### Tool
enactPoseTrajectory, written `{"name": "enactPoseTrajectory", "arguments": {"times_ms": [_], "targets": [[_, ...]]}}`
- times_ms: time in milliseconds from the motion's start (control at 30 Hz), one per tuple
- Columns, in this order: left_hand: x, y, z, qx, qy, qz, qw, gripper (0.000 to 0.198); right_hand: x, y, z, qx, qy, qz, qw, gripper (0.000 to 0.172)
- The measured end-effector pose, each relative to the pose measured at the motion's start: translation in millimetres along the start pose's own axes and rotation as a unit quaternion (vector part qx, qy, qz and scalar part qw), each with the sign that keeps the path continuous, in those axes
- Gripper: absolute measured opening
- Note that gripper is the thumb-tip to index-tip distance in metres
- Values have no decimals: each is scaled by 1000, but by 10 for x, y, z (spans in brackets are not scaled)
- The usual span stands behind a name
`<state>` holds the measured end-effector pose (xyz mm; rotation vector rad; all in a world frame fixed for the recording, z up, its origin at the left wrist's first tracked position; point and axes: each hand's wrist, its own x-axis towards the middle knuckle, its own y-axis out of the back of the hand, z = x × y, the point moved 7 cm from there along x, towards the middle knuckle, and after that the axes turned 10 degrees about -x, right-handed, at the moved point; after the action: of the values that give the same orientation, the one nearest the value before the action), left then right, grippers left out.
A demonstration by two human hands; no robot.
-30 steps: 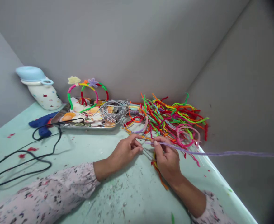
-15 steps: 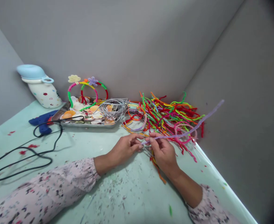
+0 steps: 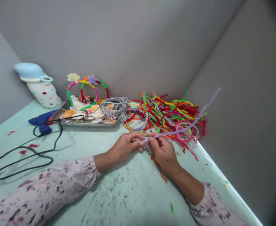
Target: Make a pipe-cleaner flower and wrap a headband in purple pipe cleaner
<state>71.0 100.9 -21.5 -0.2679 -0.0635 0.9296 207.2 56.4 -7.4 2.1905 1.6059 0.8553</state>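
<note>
A long lilac pipe cleaner slants up and to the right over the table. My right hand pinches its near end between thumb and fingers. My left hand is closed right beside it, fingertips pinched on a thin grey wire headband where the lilac end meets it. Both hands rest low over the pale green table, just in front of a heap of coloured pipe cleaners.
A metal tray of shells and grey wire hoops stands at the back, with two decorated headbands propped in it. A blue glue gun and its black cord lie left. A white spotted jug stands far left. Grey walls close in behind and right.
The lilac pipe cleaner's free end has swung from pointing flat to the right up to a steep slant. Both hands have stayed together at the same spot.
</note>
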Motion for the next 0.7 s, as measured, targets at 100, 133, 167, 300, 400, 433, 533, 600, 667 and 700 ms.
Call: {"name": "enactPoseTrajectory", "arguments": {"times_ms": [100, 133, 167, 300, 400, 433, 533, 600, 667, 700], "targets": [[7, 4, -4, 17, -2, 0, 1000, 18, 0, -21, 5, 28, 0, -13, 1000, 29], [7, 3, 1, 23, -3, -1, 1000, 17, 2, -24, 5, 33, -1, -14, 999, 29], [7, 0, 5, 29, -3, -1, 1000, 16, 3, -27, 4, 35, -2, -16, 999, 29], [3, -4, 7, 50, 0, 1, 999, 16, 10, -22, -12, 16, -4, -16, 1000, 31], [5, 2, 1, 63, -8, 0, 998, 16, 7, -10, -35, -11, -7, -12, 1000, 33], [6, 6, 0, 67, -12, 0, 998, 16, 3, -8, -44, -19, -8, -13, 1000, 33], [10, 27, 8, 87, -27, 4, 996, 16, -11, -10, -87, -24, -4, -25, 999, 32], [10, 42, 21, 104, -39, 9, 994, 16, -19, -18, -122, -25, 7, -38, 999, 29], [7, 48, 33, 114, -46, 12, 992, 16, -21, -21, -149, -34, 21, -46, 998, 25], [5, 44, 38, 114, -47, 10, 992, 16, -21, -22, -157, -41, 27, -49, 998, 24]]}}
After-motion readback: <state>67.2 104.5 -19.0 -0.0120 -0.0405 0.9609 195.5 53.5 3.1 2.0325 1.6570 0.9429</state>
